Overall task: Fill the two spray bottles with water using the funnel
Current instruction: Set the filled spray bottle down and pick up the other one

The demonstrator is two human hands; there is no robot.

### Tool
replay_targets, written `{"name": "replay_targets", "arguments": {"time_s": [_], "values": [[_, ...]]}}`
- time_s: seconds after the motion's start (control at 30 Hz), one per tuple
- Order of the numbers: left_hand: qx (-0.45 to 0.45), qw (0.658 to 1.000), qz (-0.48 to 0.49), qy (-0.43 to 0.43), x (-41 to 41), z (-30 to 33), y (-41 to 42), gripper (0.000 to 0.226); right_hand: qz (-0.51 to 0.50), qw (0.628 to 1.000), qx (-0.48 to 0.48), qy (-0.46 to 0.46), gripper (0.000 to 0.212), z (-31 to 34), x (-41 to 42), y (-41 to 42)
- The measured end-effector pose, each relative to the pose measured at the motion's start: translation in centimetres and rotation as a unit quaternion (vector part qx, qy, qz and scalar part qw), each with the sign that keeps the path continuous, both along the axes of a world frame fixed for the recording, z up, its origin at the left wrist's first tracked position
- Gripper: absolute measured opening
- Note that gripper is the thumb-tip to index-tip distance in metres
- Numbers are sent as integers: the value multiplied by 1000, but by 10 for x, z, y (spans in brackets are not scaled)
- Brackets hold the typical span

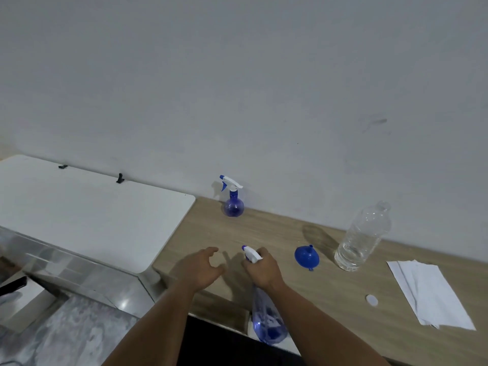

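Observation:
My right hand grips the neck of a blue see-through spray bottle with a white trigger head, which hangs near the front edge of the wooden table. My left hand hovers just left of it, fingers apart and holding nothing. A second small round blue spray bottle stands upright at the back by the wall. A blue funnel lies upside down on the table to the right of my right hand. Beyond it stands a clear plastic water bottle without its cap, partly filled.
A small white bottle cap lies on the table near white paper sheets at the right. A white tabletop adjoins on the left, with a steel surface below it. A grey wall runs behind.

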State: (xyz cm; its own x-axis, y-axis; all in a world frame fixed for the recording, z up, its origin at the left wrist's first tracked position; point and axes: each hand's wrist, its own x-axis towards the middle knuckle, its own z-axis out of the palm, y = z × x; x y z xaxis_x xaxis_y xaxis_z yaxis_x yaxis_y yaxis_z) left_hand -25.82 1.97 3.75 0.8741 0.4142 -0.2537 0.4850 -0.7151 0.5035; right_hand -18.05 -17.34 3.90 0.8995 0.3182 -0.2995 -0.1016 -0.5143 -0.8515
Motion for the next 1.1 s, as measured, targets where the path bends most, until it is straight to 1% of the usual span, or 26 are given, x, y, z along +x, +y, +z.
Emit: {"name": "replay_targets", "arguments": {"time_s": [0.03,0.1,0.17,0.23,0.27,0.3,0.37,0.4,0.43,0.5,0.57,0.6,0.63,0.7,0.73,0.77,0.8,0.87,0.97,1.03,1.1], "values": [[-19,999,-27,10,3,2,-5,80,-25,999,29,-10,21,3,3,1],[-75,994,-79,22,12,6,-17,85,-52,995,73,-39,20,15,12,4],[-160,981,-109,26,23,13,-30,97,-62,989,112,-75,27,30,24,6],[-211,970,-119,9,34,23,-40,110,-74,980,160,-94,36,47,35,7],[-218,968,-122,-3,39,27,-44,108,-80,975,183,-95,36,57,40,8],[-216,968,-130,-15,44,33,-48,100,-81,971,204,-98,35,67,45,9],[-228,964,-129,-38,57,42,-52,75,-70,964,232,-112,36,85,53,10],[-242,961,-123,-51,63,47,-53,66,-66,961,242,-119,36,93,58,9],[-251,958,-121,-67,70,51,-54,62,-68,958,248,-129,34,100,63,8],[-250,955,-125,-101,81,60,-55,66,-76,956,246,-139,30,113,73,6],[-235,956,-124,-127,91,66,-54,71,-83,959,233,-140,31,120,83,2],[-230,956,-119,-136,97,69,-54,68,-84,961,222,-143,33,122,88,1],[-216,959,-118,-143,102,73,-52,63,-85,962,212,-150,36,122,92,0],[-179,963,-132,-154,115,78,-51,46,-91,964,183,-172,38,119,102,-3],[-177,962,-138,-156,124,79,-49,38,-94,964,169,-183,36,117,107,-4],[-181,961,-138,-155,132,80,-48,35,-95,963,163,-190,32,114,113,-5],[-177,963,-129,-155,138,81,-47,37,-96,964,159,-193,28,113,119,-5],[-161,966,-96,-176,149,81,-44,51,-96,965,149,-192,23,110,132,-1],[-152,971,-63,-176,174,63,-39,60,-97,968,133,-189,22,95,159,8],[-145,975,-52,-160,195,47,-34,63,-97,969,126,-188,21,78,178,17],[-136,978,-38,-156,216,22,-30,59,-94,971,125,-181,20,57,195,26]]}}
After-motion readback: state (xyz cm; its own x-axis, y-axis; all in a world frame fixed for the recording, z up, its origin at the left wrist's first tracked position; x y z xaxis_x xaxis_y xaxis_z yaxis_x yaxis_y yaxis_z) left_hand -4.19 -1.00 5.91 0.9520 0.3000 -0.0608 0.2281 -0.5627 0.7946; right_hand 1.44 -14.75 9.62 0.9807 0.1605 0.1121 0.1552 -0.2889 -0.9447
